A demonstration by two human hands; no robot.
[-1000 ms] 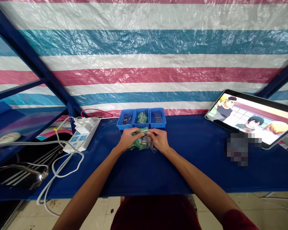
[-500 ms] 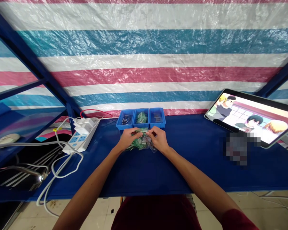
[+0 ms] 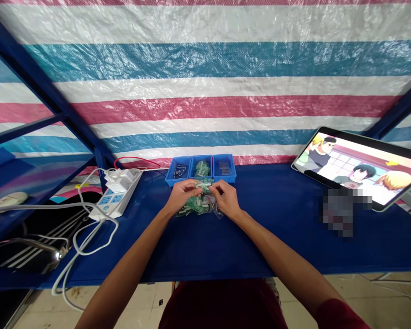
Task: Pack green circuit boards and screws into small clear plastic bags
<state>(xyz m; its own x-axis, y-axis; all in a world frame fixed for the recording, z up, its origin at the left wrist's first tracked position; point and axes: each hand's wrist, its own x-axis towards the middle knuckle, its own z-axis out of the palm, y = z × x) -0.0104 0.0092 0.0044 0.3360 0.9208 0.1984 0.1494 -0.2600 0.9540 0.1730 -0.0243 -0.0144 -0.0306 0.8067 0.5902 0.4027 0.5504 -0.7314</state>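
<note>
My left hand (image 3: 182, 196) and my right hand (image 3: 227, 198) face each other at the middle of the table. Between thumbs and fingers, both pinch a small clear plastic bag with a greenish tint (image 3: 204, 184). What lies inside it is too small to make out. Under and in front of the hands is a pile of similar small bags (image 3: 199, 206) with green and greyish parts. Just behind stand three joined blue bins: the left bin (image 3: 171, 174) has thin metal pieces, the middle bin (image 3: 201, 179) green bagged pieces, the right bin (image 3: 230, 176) small greyish pieces.
A tablet (image 3: 366, 167) playing a cartoon leans at the right of the blue table (image 3: 281, 219), with a blurred patch before it. At left lies a white power strip (image 3: 114, 201) with plugs and looping white cables (image 3: 78, 249). A striped plastic sheet (image 3: 208, 107) hangs behind.
The small bag between my hands has shifted slightly upward, and my left fingers have risen a little with it. More of the pile underneath shows.
</note>
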